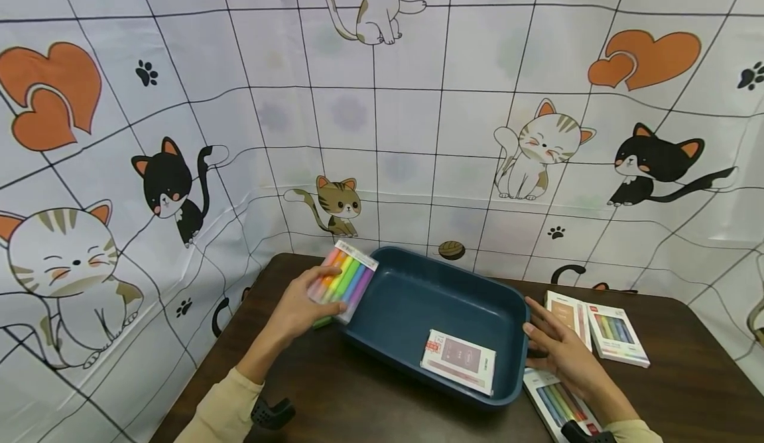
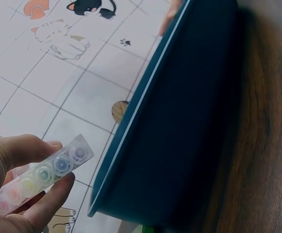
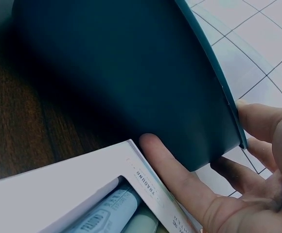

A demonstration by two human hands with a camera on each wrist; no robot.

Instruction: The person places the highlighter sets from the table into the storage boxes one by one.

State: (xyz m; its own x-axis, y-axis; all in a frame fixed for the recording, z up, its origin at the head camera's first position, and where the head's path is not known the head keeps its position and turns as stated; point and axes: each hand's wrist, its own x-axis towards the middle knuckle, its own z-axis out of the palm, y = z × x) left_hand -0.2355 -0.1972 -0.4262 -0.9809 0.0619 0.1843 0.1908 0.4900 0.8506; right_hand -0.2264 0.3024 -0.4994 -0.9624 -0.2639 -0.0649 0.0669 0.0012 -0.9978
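Looks early imo: one flat box (image 1: 458,362) in the blue plastic bin (image 1: 430,297), highlighter pack (image 1: 346,280) not in yet, pinched in the left hand (image 1: 301,307) by the rim, right hand (image 1: 564,345) spread against the end, three more boxes (image 1: 617,335) on the table (image 1: 334,390)

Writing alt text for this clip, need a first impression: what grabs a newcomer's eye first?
Probably the rainbow pack of pens, pinched in the left hand by the left end of the big blue tub. The tub sits mid-table with a pale box inside, near its front edge. Behind it all, the white backdrop stands out with its cartoon cats and orange hearts.
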